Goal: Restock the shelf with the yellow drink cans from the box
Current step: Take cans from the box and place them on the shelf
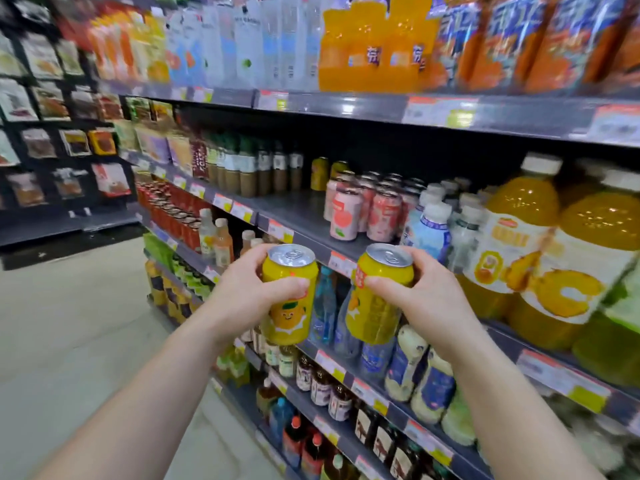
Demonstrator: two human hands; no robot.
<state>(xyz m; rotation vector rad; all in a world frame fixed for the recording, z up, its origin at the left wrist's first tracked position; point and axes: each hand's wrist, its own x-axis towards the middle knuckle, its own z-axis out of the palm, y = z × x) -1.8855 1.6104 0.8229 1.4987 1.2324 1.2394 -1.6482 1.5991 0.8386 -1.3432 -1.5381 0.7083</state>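
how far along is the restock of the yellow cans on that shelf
Done: two yellow drink cans already stand at the back of the grey metal shelf. In hand: the left hand grips one yellow can and the right hand another, both short of the shelf. Left: the bare space beside the pink cans; the box is out of view.

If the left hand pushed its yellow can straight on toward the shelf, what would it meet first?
Probably bare shelf; the left hand with its can faces the gap left of the pink cans. Depth is uncertain.
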